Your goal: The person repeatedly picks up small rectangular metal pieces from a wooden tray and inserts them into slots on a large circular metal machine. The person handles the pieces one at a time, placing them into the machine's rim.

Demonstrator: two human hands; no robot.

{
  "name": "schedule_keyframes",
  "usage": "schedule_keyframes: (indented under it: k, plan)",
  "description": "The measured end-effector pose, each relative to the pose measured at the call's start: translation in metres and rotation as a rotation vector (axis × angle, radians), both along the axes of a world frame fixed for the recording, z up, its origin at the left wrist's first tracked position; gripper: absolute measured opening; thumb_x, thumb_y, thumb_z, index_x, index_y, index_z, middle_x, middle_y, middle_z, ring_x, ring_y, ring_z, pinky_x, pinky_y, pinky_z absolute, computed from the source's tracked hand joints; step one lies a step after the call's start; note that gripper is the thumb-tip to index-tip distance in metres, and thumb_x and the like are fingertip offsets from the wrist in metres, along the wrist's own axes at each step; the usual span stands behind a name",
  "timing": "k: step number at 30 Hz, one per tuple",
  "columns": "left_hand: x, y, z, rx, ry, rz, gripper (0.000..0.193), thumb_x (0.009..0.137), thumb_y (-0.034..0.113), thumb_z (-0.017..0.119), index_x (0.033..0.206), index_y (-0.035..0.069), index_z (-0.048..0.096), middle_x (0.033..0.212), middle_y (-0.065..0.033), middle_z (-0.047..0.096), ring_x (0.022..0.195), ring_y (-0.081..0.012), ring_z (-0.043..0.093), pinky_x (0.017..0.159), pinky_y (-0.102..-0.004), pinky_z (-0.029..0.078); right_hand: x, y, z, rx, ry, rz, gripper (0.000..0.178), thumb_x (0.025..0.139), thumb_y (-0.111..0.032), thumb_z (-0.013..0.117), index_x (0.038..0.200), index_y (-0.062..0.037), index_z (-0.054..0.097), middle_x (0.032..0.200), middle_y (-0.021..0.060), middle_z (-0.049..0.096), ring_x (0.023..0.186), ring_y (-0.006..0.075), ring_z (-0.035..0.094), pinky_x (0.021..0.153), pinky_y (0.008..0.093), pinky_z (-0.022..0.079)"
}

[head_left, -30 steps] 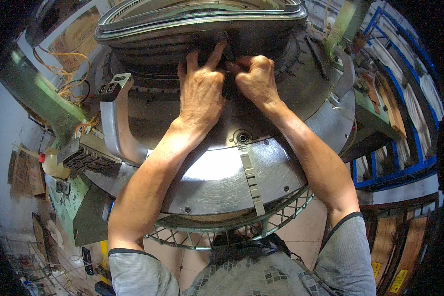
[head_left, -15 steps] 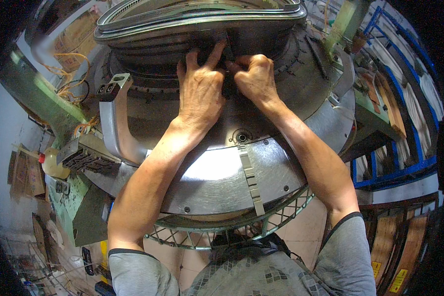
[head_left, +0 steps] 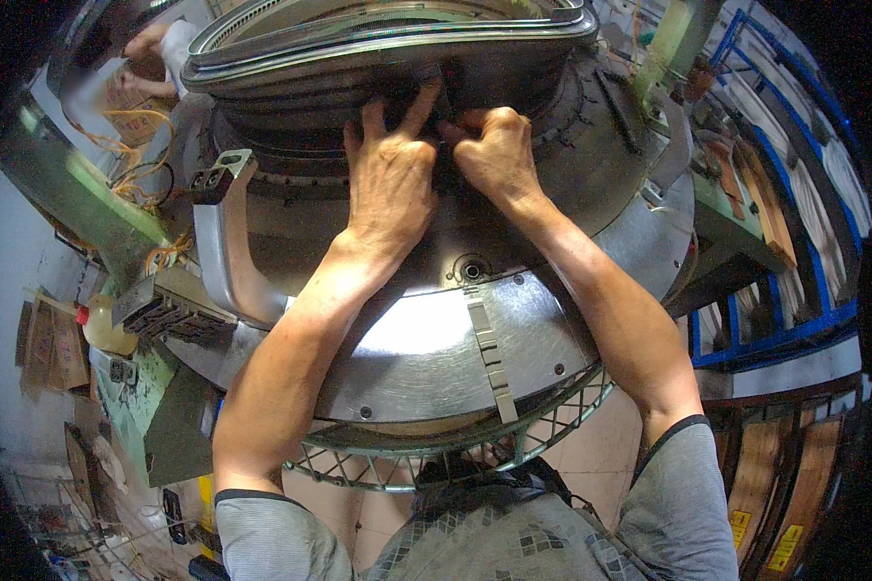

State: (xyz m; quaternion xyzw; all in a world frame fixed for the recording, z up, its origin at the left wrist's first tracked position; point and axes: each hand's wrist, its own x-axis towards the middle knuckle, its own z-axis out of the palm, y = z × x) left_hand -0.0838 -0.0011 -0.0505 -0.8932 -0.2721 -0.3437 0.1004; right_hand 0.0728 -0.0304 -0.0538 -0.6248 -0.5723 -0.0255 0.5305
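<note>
My left hand (head_left: 392,174) reaches up to the dark lower wall of a large round metal machine (head_left: 388,203). Its fingers are apart, the index finger stretched up against the shadowed wall below the ring-shaped rim (head_left: 378,56). Close to its right, my right hand (head_left: 499,155) has its fingers curled in with the thumb toward the left hand. Whatever those fingers pinch lies in shadow and is too dark to make out. Below both hands is the machine's shiny curved plate (head_left: 407,334), with a small round fitting (head_left: 472,270) and a segmented metal strip (head_left: 487,344).
A curved metal arm (head_left: 225,232) stands left of my left forearm. Green posts (head_left: 97,184) flank the machine, with orange cables (head_left: 155,145) at the left one. A blue rack (head_left: 794,329) stands at the right. Part of another person (head_left: 176,53) shows at the upper left.
Another person's arm and light clothing have come into view at the upper left. My hands keep nearly the same place and pose; the whole view has shifted slightly.
</note>
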Motion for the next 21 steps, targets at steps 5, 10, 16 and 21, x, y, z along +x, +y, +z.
schedule_keyframes:
  k: [5,10,16,21]
  plan:
    - [0.001,-0.001,0.006,0.064,0.025,0.006,0.028,0.065,0.002,0.069,0.092,0.006,0.079,0.159,0.003,0.036,0.127,-0.0405,0.042,0.1,-0.0684,0.039,-0.002,-0.002,0.002,-0.02,0.022,0.006,0.022,0.062,-0.01,0.062,0.073,0.0061,0.071,0.074,0.0315,0.065,0.069,0.0414,0.07,0.067,0.0455,0.057]
    - [-0.004,0.0,0.025,0.146,0.139,0.041,0.014,0.069,0.0,0.064,0.079,-0.001,0.074,0.129,-0.0146,0.064,0.105,-0.0405,0.064,0.075,-0.045,0.059,-0.012,-0.006,0.005,-0.037,-0.201,-0.059,0.017,0.062,-0.011,0.066,0.067,0.0049,0.068,0.072,0.0295,0.065,0.068,0.0404,0.07,0.067,0.0459,0.057]
    - [-0.031,0.024,0.04,0.014,0.436,0.077,0.017,0.082,0.009,0.06,0.077,0.007,0.075,0.077,-0.0158,0.072,0.074,-0.0309,0.073,0.064,-0.0423,0.059,-0.023,-0.002,0.001,-0.063,0.002,0.004,0.028,0.077,-0.022,0.073,0.078,0.0056,0.072,0.074,0.0272,0.067,0.067,0.0346,0.071,0.064,0.0427,0.053]
    - [-0.037,0.045,0.029,0.068,0.48,0.009,0.018,0.08,0.012,0.058,0.072,0.008,0.074,0.077,-0.0175,0.072,0.073,-0.0341,0.072,0.065,-0.0452,0.058,-0.014,-0.01,-0.015,-0.249,0.085,0.027,0.029,0.082,-0.028,0.076,0.089,0.0001,0.077,0.077,0.0162,0.074,0.071,0.0241,0.072,0.068,0.0359,0.055]
